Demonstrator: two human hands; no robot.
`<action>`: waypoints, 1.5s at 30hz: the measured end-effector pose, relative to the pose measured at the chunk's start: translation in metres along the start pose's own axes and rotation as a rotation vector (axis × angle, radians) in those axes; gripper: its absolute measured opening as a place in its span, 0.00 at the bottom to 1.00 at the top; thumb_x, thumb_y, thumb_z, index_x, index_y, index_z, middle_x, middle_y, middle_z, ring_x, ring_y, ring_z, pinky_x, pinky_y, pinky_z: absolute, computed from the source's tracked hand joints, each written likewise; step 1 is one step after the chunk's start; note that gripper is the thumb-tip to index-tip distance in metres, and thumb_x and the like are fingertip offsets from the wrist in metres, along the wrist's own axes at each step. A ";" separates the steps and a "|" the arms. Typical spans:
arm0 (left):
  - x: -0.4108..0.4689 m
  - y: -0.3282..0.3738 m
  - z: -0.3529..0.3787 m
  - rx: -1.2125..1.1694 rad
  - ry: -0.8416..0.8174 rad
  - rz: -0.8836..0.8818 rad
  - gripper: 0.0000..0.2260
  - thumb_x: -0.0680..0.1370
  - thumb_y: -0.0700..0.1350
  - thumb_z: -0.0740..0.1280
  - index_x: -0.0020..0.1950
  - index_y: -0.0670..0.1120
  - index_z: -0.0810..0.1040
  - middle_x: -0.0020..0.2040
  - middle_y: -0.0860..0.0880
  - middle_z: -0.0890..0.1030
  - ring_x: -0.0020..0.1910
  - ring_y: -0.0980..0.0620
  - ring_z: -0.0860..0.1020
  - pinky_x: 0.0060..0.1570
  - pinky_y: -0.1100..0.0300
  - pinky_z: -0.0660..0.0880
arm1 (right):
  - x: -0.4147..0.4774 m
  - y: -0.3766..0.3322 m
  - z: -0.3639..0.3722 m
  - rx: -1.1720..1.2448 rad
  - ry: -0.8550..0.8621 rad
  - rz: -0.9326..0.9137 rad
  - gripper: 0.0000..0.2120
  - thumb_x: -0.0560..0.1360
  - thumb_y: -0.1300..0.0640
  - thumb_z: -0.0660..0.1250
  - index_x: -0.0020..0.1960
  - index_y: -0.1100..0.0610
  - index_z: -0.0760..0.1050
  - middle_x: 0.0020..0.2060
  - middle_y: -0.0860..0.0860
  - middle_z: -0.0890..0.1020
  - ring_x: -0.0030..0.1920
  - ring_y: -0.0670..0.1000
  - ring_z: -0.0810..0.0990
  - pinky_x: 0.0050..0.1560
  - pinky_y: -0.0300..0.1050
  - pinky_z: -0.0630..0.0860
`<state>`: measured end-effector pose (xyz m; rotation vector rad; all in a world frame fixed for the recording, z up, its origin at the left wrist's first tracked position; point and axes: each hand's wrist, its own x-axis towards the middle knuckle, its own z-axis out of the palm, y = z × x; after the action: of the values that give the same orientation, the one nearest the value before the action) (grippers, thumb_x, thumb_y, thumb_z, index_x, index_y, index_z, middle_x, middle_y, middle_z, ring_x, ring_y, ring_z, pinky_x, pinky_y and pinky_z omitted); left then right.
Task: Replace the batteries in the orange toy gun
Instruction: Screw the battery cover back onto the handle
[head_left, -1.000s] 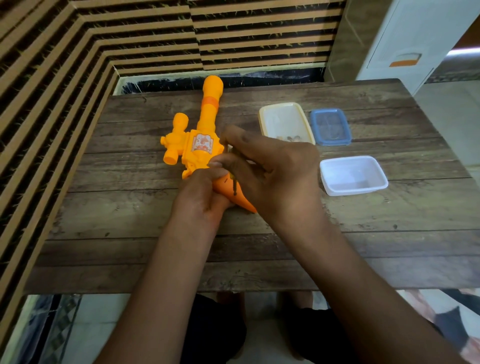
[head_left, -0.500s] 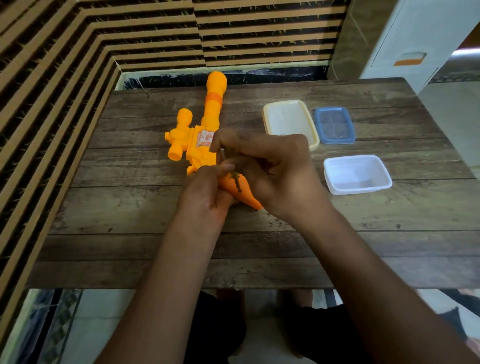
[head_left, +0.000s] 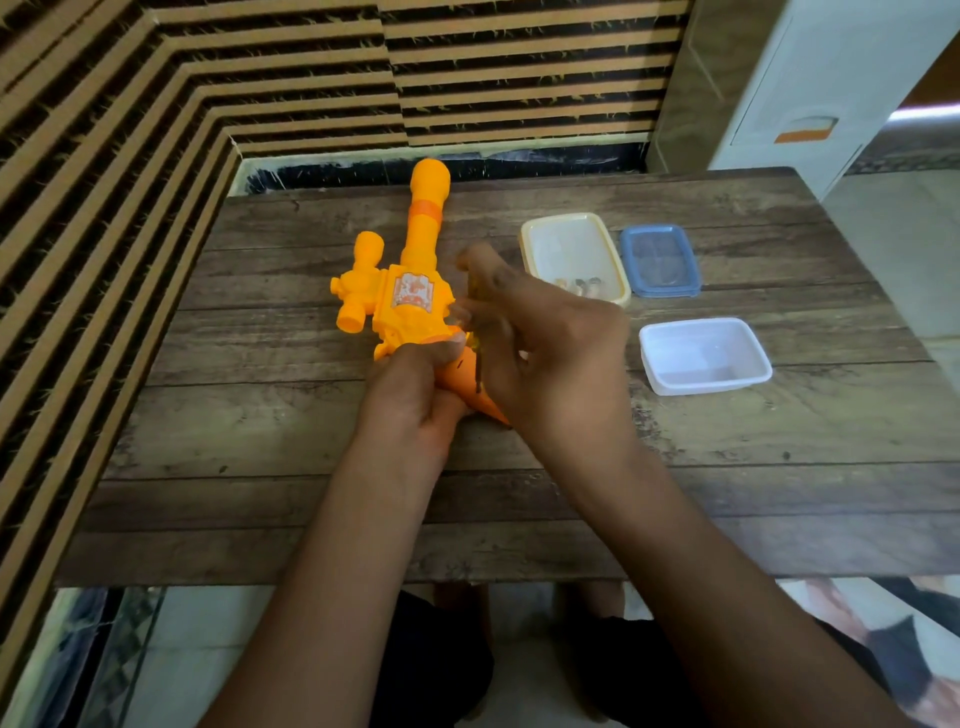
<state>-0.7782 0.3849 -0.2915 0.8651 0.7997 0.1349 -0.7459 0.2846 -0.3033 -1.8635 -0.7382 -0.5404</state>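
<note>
The orange toy gun (head_left: 410, 296) is being held down on the table (head_left: 727, 493) toward its far left corner, its grip being clasped by the left hand (head_left: 415, 395). A screwdriver (head_left: 478, 364) is being pinched in the right hand (head_left: 550, 353), tip at the grip.

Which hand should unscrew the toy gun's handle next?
Right, probably. The right hand holds the screwdriver with its tip at the handle of the gun. The left hand grips that handle, steadying it.
</note>
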 end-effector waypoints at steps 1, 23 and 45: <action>0.001 0.000 -0.002 0.002 0.000 0.000 0.20 0.81 0.32 0.61 0.74 0.39 0.74 0.67 0.35 0.80 0.38 0.49 0.86 0.35 0.52 0.84 | 0.002 0.003 -0.003 0.011 -0.007 0.018 0.17 0.74 0.72 0.70 0.61 0.64 0.83 0.38 0.46 0.81 0.36 0.30 0.74 0.42 0.19 0.65; 0.027 -0.007 -0.013 0.038 -0.016 -0.003 0.18 0.78 0.31 0.62 0.67 0.41 0.79 0.48 0.44 0.87 0.43 0.47 0.87 0.41 0.44 0.84 | 0.017 0.009 -0.026 0.323 -0.279 0.021 0.18 0.76 0.78 0.67 0.59 0.63 0.84 0.47 0.55 0.88 0.49 0.47 0.88 0.52 0.46 0.85; 0.022 -0.008 -0.012 0.018 -0.053 0.029 0.18 0.81 0.32 0.64 0.70 0.41 0.77 0.64 0.37 0.83 0.62 0.36 0.83 0.52 0.39 0.82 | -0.003 0.001 -0.023 0.014 0.050 -0.069 0.12 0.75 0.71 0.73 0.58 0.65 0.84 0.42 0.55 0.87 0.41 0.46 0.84 0.41 0.39 0.79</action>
<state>-0.7723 0.3967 -0.3147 0.8935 0.7398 0.1296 -0.7477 0.2626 -0.2971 -1.8102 -0.7740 -0.6222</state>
